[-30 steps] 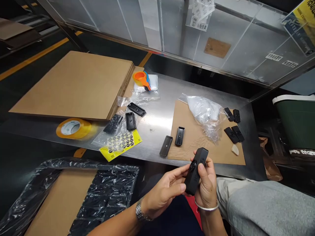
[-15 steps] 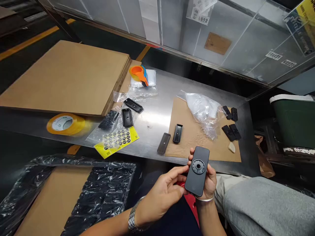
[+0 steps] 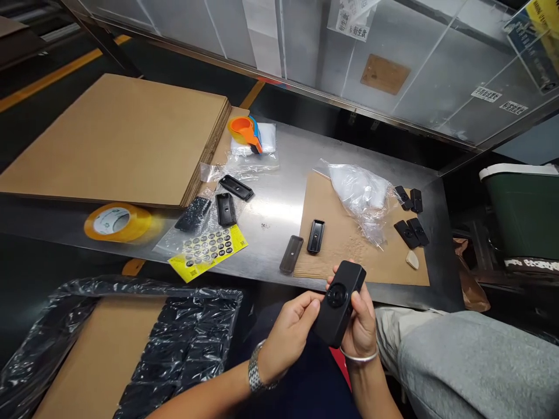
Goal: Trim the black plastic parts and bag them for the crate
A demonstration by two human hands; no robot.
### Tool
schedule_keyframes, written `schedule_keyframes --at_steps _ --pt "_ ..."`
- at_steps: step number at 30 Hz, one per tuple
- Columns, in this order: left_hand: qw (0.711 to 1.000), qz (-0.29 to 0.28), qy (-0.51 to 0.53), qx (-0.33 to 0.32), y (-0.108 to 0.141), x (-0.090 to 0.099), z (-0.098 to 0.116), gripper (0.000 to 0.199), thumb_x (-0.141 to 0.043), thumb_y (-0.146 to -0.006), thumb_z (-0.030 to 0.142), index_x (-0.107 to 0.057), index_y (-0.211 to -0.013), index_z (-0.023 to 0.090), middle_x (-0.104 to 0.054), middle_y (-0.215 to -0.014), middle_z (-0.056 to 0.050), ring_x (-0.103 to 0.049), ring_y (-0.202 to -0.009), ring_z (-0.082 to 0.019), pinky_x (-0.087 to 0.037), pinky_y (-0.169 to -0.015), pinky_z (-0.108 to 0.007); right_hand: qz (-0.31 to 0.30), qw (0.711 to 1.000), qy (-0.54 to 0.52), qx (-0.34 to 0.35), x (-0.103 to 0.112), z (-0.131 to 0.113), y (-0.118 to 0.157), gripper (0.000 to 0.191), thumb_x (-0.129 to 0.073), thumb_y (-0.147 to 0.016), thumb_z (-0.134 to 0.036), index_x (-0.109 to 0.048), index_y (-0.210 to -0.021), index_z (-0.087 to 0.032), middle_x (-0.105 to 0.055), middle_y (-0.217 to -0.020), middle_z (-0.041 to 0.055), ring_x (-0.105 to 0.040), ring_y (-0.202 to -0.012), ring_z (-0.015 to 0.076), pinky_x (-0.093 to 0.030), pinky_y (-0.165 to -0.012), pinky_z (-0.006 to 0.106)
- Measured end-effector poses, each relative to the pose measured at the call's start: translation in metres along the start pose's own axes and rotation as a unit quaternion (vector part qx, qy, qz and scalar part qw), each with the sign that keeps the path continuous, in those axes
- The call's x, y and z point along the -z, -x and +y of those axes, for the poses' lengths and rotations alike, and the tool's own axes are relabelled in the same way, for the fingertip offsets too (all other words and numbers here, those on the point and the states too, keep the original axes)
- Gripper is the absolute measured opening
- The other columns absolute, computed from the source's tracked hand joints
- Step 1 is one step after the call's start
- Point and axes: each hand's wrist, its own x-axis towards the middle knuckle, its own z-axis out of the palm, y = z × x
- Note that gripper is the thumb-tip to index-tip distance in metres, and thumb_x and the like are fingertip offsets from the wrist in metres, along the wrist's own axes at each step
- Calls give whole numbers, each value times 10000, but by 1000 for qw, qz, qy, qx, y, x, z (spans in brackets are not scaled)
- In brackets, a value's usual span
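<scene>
Black device (image 3: 335,320) turned; right grip (image 3: 363,327) clasps it, left grip (image 3: 288,333) pressed together; label (image 3: 358,32): "衍生款".

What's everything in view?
handheld case: 1, black, in right hand
open shells: 3, black, centre
shallow tray: 1, dark, centre
flat parts: 4, black, right
tape roll: 1, yellow, left
tape dispenser: 1, orange, rear
sticker sheet: 1, yellow, left
cardboard stack: 1, brown, left
cardboard mat: 1, brown, right
lined box: 1, black, lower left
bin: 1, green, right
plastic bags: several, clear, bench
wedge: 1, cream, right
bench: 1, silver, centre
left hand: 1, bare, front
right hand: 1, bare, front
</scene>
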Motion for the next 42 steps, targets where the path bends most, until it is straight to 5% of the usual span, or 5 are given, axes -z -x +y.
schedule_keyframes --at_steps 6,13,21,42 --pt "989 -84 105 61 9 4 8 435 -538 -756 293 -511 -1168 158 -602 -1036 -116 -553 -884 -224 -458 -712 -346 62 996 59 32 -5 -2 3 604 -634 -692 -296 -363 -1231 -321 -523 -1104 29 -560 -851 138 -472 -705 279" --pt "973 -153 137 102 10 8 22 440 -442 -728 114 -538 -1156 156 -621 -1014 -112 -545 -953 -212 -422 -823 -380 118 978 160 69 -7 -1 3 584 -678 -655 -323 -419 -1177 -287 -510 -1074 16 -536 -827 111 -439 -745 260" --pt "976 -145 126 105 8 8 20 405 -444 -732 124 -574 -1111 180 -634 -963 -89 -555 -879 -179 -432 -806 -375 120 966 210 95 -7 0 3 586 -665 -670 -345 -403 -1191 -285 -499 -1114 30 -517 -956 167 -386 -859 347" --pt "975 -137 124 121 7 3 20 339 -452 -773 180 -597 -1078 156 -629 -941 -82 -556 -781 -153 -448 -768 -341 106 960 230 117 -6 2 2 610 -673 -651 -319 -402 -1193 -248 -500 -1062 48 -524 -898 170 -430 -798 334"
